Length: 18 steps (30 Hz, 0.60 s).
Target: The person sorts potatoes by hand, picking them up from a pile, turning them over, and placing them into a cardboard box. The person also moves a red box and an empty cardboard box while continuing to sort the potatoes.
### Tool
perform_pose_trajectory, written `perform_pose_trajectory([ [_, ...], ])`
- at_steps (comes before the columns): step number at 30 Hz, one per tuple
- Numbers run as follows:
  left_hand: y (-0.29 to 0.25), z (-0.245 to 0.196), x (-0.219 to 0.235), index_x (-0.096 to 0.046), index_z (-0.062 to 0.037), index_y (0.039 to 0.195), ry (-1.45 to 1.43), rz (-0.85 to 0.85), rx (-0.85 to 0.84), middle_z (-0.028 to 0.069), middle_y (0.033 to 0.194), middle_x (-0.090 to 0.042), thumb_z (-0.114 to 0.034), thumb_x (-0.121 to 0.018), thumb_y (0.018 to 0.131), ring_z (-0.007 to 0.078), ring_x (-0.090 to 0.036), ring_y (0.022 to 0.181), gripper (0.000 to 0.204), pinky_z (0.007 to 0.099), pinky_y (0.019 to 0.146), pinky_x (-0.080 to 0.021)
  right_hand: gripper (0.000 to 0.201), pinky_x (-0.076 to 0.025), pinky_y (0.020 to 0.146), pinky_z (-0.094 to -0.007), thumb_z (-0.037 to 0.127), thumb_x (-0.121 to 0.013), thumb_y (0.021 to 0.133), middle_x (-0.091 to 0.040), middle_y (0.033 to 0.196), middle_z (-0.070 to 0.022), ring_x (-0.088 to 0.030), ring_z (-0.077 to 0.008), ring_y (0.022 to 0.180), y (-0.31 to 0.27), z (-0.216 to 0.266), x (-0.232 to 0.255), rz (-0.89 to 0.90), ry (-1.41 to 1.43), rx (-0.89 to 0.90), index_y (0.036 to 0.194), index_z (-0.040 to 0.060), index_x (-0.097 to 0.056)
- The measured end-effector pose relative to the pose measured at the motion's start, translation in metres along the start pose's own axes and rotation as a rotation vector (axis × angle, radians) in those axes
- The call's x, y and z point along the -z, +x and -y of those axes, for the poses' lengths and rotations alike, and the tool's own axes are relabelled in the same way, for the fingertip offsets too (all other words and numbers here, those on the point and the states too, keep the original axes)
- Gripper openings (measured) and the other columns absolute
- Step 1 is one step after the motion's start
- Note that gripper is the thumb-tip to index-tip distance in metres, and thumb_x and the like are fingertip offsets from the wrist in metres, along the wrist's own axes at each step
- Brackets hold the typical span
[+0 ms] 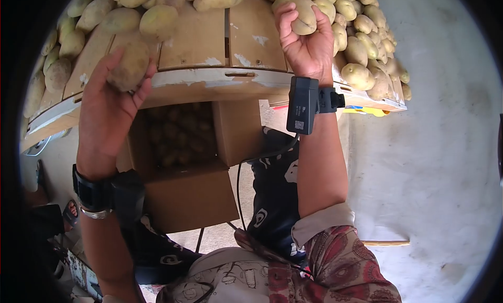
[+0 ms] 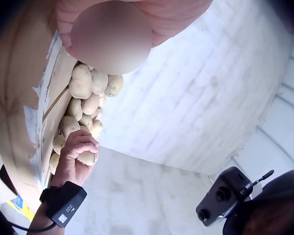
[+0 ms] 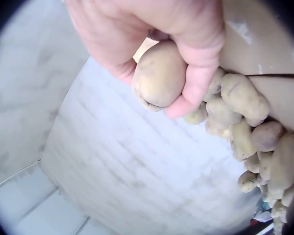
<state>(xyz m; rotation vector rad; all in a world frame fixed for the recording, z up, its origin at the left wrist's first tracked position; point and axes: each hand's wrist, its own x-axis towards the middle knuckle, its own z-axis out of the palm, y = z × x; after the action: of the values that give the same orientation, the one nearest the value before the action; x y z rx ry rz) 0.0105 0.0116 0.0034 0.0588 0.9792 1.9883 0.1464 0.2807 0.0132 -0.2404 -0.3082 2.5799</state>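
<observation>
My left hand holds a brownish potato up in front of the table's near edge, fingers and thumb on either side of it. The left wrist view shows that potato only as a blurred round shape. Over the right part of the tabletop, my right hand grips a pale potato between fingers and thumb. A dark crack marks one end of this potato in the right wrist view. Loose potatoes are heaped just beside the right hand, and several more lie beyond the left.
Below the table edge stands an open cardboard box with many potatoes inside. A cable runs from the right wrist camera past the box. A pale wall rises at the right.
</observation>
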Motion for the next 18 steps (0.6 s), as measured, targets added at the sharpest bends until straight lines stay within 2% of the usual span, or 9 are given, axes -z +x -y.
perform_pose_trajectory([
  [1,0.000,-0.001,0.000,-0.045,-0.0004,0.114,0.013,-0.003,-0.016,0.0118,0.105,-0.057,-0.022,-0.054,0.086,0.0223,-0.059,0.092,0.036,0.0277,0.073,-0.050,0.042,-0.054,0.063,-0.0299,0.009,-0.054,0.080,-0.043,0.099,-0.0169,-0.053,-0.0244,0.078,0.000,-0.004,-0.002,0.021,-0.010,0.029,0.116,-0.0049,-0.036],
  [2,0.000,-0.002,0.002,-0.045,-0.0004,0.114,0.006,-0.012,-0.016,0.0118,0.105,-0.057,-0.022,-0.054,0.086,0.0223,-0.059,0.092,0.036,0.0277,0.073,-0.050,0.042,-0.054,0.063,-0.0299,0.009,-0.054,0.080,-0.043,0.099,-0.0169,-0.053,-0.0244,0.078,0.001,-0.003,-0.002,0.017,-0.013,0.020,0.116,-0.0049,-0.036],
  [4,0.001,-0.001,0.004,-0.047,0.0001,0.112,0.039,0.036,-0.007,0.0122,0.104,-0.058,-0.022,-0.053,0.086,0.0212,-0.060,0.090,0.035,0.0272,0.072,-0.051,0.043,-0.050,0.077,-0.0309,0.013,-0.058,0.080,-0.046,0.103,-0.0167,-0.050,-0.0239,0.094,-0.002,0.001,-0.004,0.124,0.175,-0.268,0.114,-0.0055,-0.039],
  [13,0.002,0.001,0.007,-0.048,0.0009,0.110,0.050,0.063,-0.045,0.0135,0.103,-0.059,-0.022,-0.053,0.086,0.0210,-0.061,0.090,0.033,0.0264,0.072,-0.052,0.036,-0.050,0.076,-0.0308,0.009,-0.056,0.080,-0.046,0.099,-0.0136,-0.050,-0.0222,0.091,-0.001,-0.002,-0.011,0.142,0.207,-0.344,0.109,-0.0052,-0.042],
  [18,0.000,0.002,-0.001,-0.050,-0.0001,0.108,0.054,0.015,-0.059,0.0127,0.101,-0.059,-0.022,-0.053,0.086,0.0210,-0.061,0.088,0.031,0.0267,0.072,-0.052,0.037,-0.050,0.075,-0.0308,0.007,-0.056,0.076,-0.046,0.098,-0.0128,-0.050,-0.0220,0.089,-0.002,-0.003,-0.012,0.126,0.303,-0.391,0.108,-0.0053,-0.042],
])
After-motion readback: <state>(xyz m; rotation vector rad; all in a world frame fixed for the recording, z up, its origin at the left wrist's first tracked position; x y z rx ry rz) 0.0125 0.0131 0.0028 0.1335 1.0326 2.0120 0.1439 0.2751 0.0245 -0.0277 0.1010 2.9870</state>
